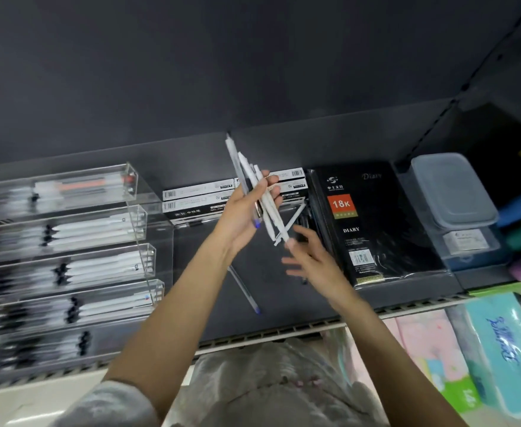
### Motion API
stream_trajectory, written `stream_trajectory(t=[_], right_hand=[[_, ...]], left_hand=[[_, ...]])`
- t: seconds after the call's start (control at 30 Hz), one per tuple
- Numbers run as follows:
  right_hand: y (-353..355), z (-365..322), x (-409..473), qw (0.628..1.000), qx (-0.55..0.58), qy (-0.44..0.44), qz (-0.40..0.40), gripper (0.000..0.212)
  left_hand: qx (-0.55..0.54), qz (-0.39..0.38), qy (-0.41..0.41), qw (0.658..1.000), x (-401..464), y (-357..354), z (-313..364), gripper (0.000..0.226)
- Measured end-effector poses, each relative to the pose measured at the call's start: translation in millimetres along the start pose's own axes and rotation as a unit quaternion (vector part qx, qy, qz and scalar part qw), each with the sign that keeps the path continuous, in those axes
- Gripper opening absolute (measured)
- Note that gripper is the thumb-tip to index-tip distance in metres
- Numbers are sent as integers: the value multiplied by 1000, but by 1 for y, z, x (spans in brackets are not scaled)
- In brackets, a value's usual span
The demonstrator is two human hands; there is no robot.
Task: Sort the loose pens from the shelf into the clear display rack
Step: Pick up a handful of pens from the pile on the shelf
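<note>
- Right now the clearest writing I can read sits on the black diary (pixel 373 223) right of centre: "Diary" in thin script near its top, an orange patch with "18K", then "DIARY" in white capitals, and a barcode sticker lower down; it looks wrapped in glossy film.
- Behind my raised hand lie flat white boxes (pixel 197 197) with barcodes and small print too blurred for me to read.
- At the lower right, a teal soft pack (pixel 505 349) carries blue script I cannot make out.
- My left hand (pixel 243 211) is at frame centre, fingers curled round a bunch of pens (pixel 262 195); these are slim, mostly white barrels, long axes running from upper left to lower right, fanned a little, one with a blue end by my palm.
- My right hand (pixel 311 257) is just below and right of the bunch, fingers loosely spread; its fingertips meet the lower end of one white pen (pixel 293 221) that leans the other way, but blur keeps me from telling whether it pinches it.
- One clear-barrelled pen with a blue tip (pixel 243 288) lies loose on the dark shelf (pixel 283 309), slanting down to the right.
- The clear display rack (pixel 142 217) fills the left of the frame: stepped acrylic trays holding white pens laid horizontally.
- A grey lidded plastic tub (pixel 453 189), rounded at the corners, sits at the right.
</note>
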State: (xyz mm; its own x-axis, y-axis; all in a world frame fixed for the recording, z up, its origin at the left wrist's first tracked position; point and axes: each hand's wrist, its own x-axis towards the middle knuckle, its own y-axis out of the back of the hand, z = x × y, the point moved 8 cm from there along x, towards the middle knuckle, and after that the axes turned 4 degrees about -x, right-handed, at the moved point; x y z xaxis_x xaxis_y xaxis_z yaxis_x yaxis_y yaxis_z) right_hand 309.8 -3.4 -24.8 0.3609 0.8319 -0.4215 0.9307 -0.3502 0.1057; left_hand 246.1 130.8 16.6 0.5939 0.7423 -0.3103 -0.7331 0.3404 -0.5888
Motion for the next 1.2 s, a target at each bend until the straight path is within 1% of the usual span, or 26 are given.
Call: stream_trajectory(t=[0.03, 0.07, 0.13, 0.17, 0.23, 0.3, 0.37, 0.47, 0.53, 0.6, 0.63, 0.7, 0.77, 0.8, 0.9, 1.0, 1.1, 1.2], right_hand=[[-10, 3, -1, 994, 85, -51, -39, 36], [-19, 3, -2, 981, 167, -83, -62, 42], [-30, -1, -4, 949, 291, -94, -71, 55], [-34, -6, -5, 940, 324, -84, -71, 59], [-42, -14, -8, 933, 346, -61, -76, 57], [-49, -22, -11, 929, 357, -39, -88, 49], [-55, -26, -13, 922, 374, -27, -94, 44], [-53, -26, -19, 913, 403, -12, -66, 46], [-49, -22, -23, 910, 413, -12, -41, 45], [-41, -16, -26, 925, 379, -11, -1, 40], [-34, -17, -27, 939, 342, 2, 21, 40], [-18, -30, -31, 970, 230, 56, 62, 42], [-3, -56, -35, 982, 117, 117, 86, 33], [1, -71, -35, 983, 68, 145, 85, 27], [-2, -106, -29, 977, -70, 199, 34, 23], [-17, -114, -24, 962, -177, 199, -55, 30], [-32, -114, -25, 949, -210, 196, -130, 31], [-39, -113, -27, 950, -208, 183, -145, 23]], left_hand=[[-42, -10, 8, 999, -7, -2, 0, 15], [-70, -18, 8, 997, -14, -3, 0, 16], [-103, -21, 6, 994, -25, -2, -3, 20], [-109, -21, 7, 994, -30, -2, -5, 23], [-114, -27, 6, 993, -40, -4, -8, 30], [-110, -36, 9, 993, -49, -8, -13, 34], [-94, -42, 20, 994, -59, -11, -19, 33], [-91, -42, 19, 995, -69, -10, -19, 30], [-86, -49, 13, 995, -74, -8, -15, 31], [-73, -58, 11, 996, -80, -7, -14, 34], [-63, -60, 13, 996, -83, -6, -15, 35], [-32, -71, 20, 997, -90, -3, -16, 37], [8, -89, 36, 995, -98, 1, -19, 36], [26, -97, 46, 994, -102, 4, -21, 35], [65, -110, 75, 989, -114, 9, -27, 31], [83, -113, 89, 986, -123, 11, -30, 29], [90, -99, 89, 987, -130, 15, -28, 23], [100, -96, 89, 986, -137, 19, -26, 21]])
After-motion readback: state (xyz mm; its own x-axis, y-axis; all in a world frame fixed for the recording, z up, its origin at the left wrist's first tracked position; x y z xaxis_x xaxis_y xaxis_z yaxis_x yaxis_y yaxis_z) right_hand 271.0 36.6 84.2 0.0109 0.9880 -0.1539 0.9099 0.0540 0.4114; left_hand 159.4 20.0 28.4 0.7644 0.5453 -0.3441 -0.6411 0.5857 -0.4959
